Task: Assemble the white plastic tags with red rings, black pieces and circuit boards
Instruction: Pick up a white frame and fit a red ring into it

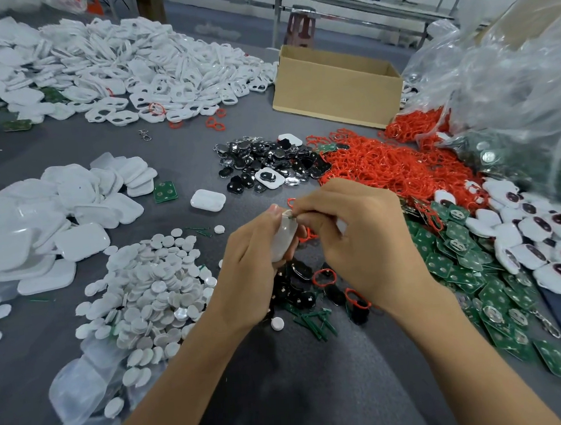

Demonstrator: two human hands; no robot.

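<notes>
Nearest on the grey desk lay a clear bag; white round discs were heaped at its mouth, and I could not tell if any were inside. Just past that were the hands. The left hand was curled round one white tag, holding it up off the desk; the right hand pinched at the tag's top edge with its fingertips; the small bit being fitted there was too hidden to tell.

Under the hands lay a few black pieces and a loose red ring; to the right spread many green circuit boards. Beside the boards sat a heap of done tags with dark middles, so I think a good many were made; one was in the making.

Much looked left to do: white covers on the left; more black parts and a big red ring pile further out. Behind them stood a brown box, open on top; its inside could not be seen. A big crinkly plastic bag on the right held red rings and something green. Farthest off was a huge heap of white frames.
</notes>
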